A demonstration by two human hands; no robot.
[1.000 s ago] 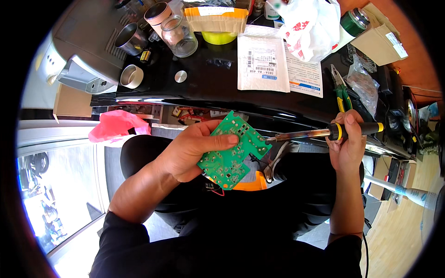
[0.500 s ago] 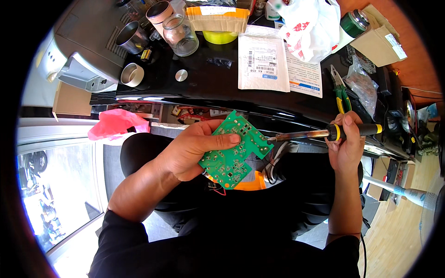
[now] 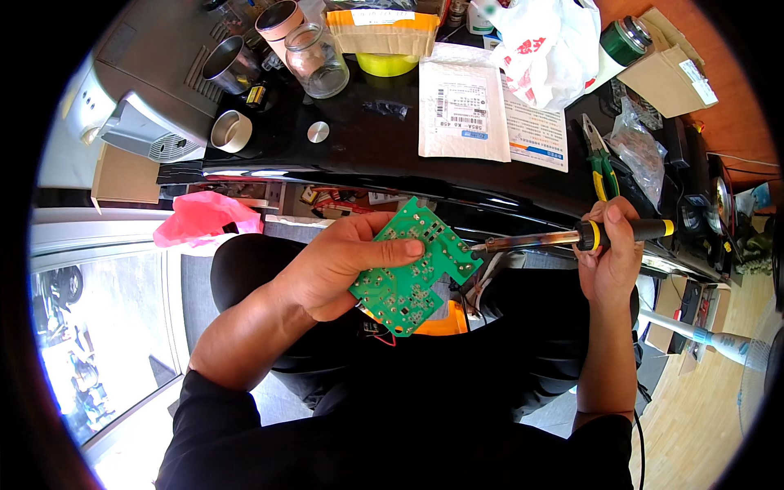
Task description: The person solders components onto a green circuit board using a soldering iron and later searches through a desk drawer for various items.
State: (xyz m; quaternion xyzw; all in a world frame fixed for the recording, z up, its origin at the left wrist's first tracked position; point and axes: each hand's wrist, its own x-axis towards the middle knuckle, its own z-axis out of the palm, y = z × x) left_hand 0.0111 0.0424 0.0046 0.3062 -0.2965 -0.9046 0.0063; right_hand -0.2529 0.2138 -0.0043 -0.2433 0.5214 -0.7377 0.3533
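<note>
Above my lap, my left hand (image 3: pixel 347 260) grips a green circuit board (image 3: pixel 408 290) by its left edge, thumb flat on the soldered face. The fingers behind the board are hidden. My right hand (image 3: pixel 610 253) is closed round the black and yellow handle of a soldering iron (image 3: pixel 535 240). The iron lies nearly level, and its tip meets the board's right corner, beside the notch. A thin red wire (image 3: pixel 382 338) shows under the board's lower edge.
Beyond my knees runs a black desk (image 3: pixel 359 147) with a glass jar (image 3: pixel 318 69), a white padded envelope (image 3: pixel 463 106) and green-handled pliers (image 3: pixel 600 163). An open drawer (image 3: pixel 327 200) holds small parts. A pink bag (image 3: pixel 204 219) lies left, a fan (image 3: pixel 755 351) stands right.
Both hands keep almost the same place. The board and the iron's tip have shifted only very slightly, with the tip still at the board's right corner.
</note>
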